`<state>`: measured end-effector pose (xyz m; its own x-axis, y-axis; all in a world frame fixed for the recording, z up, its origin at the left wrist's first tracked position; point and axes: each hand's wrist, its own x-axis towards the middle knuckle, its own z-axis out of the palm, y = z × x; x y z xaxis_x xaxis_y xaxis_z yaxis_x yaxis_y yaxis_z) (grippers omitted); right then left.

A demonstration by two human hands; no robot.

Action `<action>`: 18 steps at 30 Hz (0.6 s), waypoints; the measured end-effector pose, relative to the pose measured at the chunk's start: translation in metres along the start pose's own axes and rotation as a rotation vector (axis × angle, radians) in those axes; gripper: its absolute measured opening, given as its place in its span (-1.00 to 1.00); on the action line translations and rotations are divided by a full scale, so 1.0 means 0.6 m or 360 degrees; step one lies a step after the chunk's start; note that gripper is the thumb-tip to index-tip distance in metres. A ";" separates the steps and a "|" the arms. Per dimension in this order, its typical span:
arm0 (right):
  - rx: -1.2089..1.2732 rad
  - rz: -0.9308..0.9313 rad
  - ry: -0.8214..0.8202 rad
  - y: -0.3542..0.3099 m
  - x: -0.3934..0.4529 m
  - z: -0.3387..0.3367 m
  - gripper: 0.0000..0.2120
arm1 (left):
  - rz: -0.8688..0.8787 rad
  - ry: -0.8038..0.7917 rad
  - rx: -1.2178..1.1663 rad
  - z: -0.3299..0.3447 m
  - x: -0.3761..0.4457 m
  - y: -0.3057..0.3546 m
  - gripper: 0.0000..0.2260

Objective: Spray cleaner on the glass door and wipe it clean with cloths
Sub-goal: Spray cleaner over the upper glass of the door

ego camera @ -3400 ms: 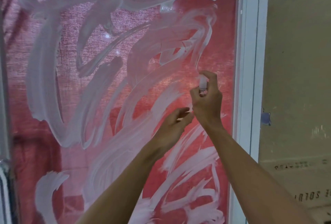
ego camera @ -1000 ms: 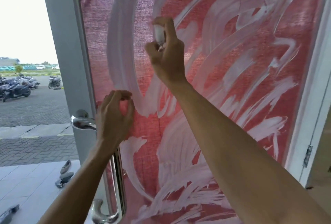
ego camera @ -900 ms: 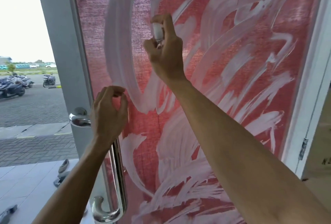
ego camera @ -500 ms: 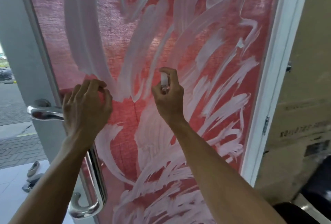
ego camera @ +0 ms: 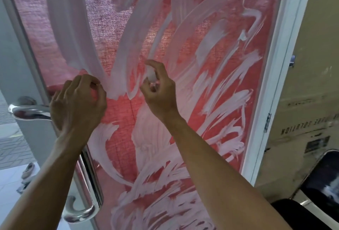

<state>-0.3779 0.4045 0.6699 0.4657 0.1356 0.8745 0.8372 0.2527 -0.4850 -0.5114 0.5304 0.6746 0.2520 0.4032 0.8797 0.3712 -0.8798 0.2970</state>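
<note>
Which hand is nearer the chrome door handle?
Left. The left hand sits right beside the chrome door handle, overlapping its inner end; the right hand, holding the spray bottle, is farther right over the glass.

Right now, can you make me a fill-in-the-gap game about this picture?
1. The right hand holds a small spray ____ up to the glass door.
2. The smears on the glass are ____ in colour.
3. The shiny metal door handle is on the ____ side of the picture.
4. The left hand has its fingers ____.

Missing words: bottle; white; left; curled
</note>
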 end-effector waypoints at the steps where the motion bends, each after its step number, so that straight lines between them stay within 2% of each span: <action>1: 0.0010 -0.0057 0.0001 -0.013 0.008 0.013 -0.61 | -0.0007 0.0042 -0.0040 0.001 -0.003 -0.001 -0.86; 6: 0.0020 -0.0133 -0.0114 -0.025 0.004 0.063 -0.63 | -0.0009 0.0295 -0.0233 0.007 -0.017 -0.016 -0.81; 10: -0.0050 0.0131 -0.0222 0.044 -0.086 0.031 -0.57 | 0.0064 0.0314 -0.0359 0.013 -0.020 -0.034 -0.80; 15: -0.0175 0.0503 -0.0015 0.133 -0.178 -0.055 -0.66 | 0.0131 0.0260 -0.0265 0.012 -0.019 -0.026 -0.81; 18: -0.0184 0.0528 -0.0001 0.136 -0.185 -0.075 -0.57 | 0.0115 0.0224 -0.0241 0.011 -0.013 -0.014 -0.82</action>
<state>-0.3482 0.3667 0.5330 0.7178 0.1924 0.6692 0.6672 0.0847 -0.7400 -0.5108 0.5361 0.6628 0.1418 0.3081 0.9407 0.2153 -0.9372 0.2745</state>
